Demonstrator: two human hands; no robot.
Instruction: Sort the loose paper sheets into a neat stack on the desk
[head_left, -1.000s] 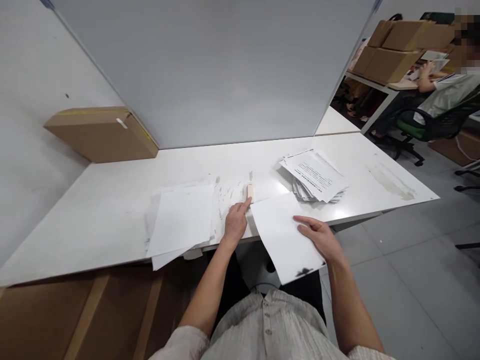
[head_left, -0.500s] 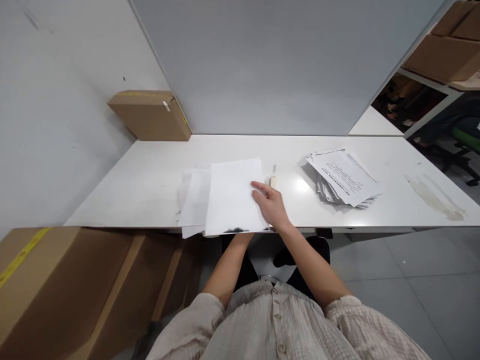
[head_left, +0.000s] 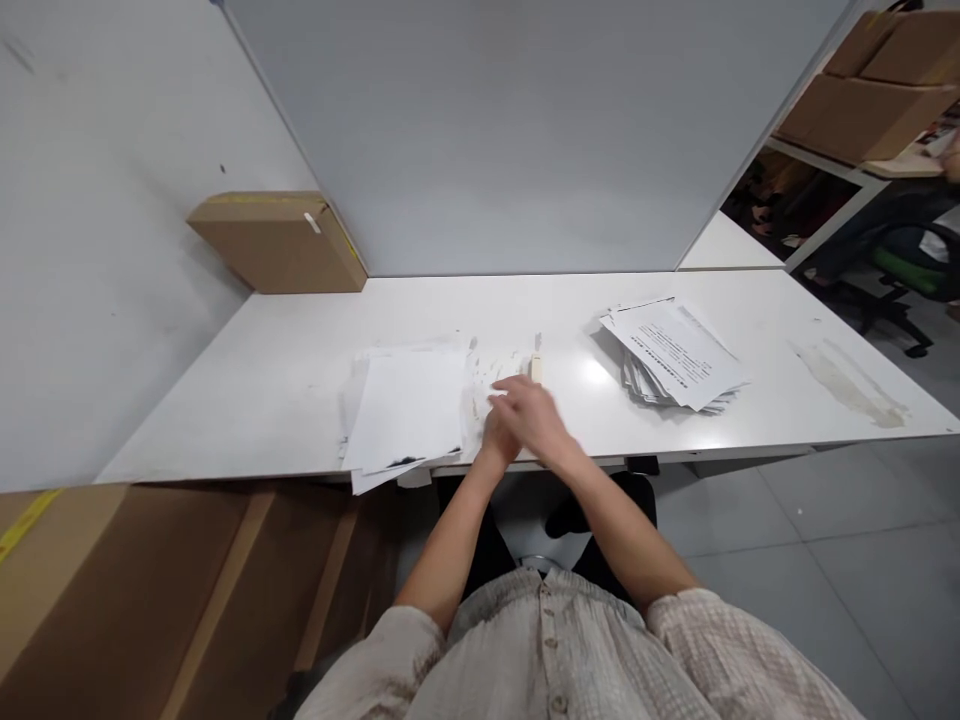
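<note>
My right hand (head_left: 536, 420) hovers low over the white table (head_left: 262, 390), just right of a stack of blank white sheets (head_left: 409, 410). Its fingers point left, loosely spread, slightly smeared, and hold nothing. My left hand (head_left: 491, 447) lies at the table's front edge, mostly covered by the right hand, so its fingers do not show. A small cream-coloured stick-like object (head_left: 536, 368) lies just beyond my right hand's fingertips. A fanned pile of printed sheets (head_left: 679, 355) rests on the table further right.
A cardboard box (head_left: 277, 242) sits at the table's back left against the wall. A grey partition board (head_left: 525, 130) stands along the back. Large cardboard boxes (head_left: 150, 590) stand on the floor at lower left. Shelving with boxes (head_left: 877, 90) and an office chair (head_left: 911, 275) are at far right.
My right hand carried a blank sheet leftward, laid it on the left stack, let go and drew back to the right. The camera view swung slightly.
</note>
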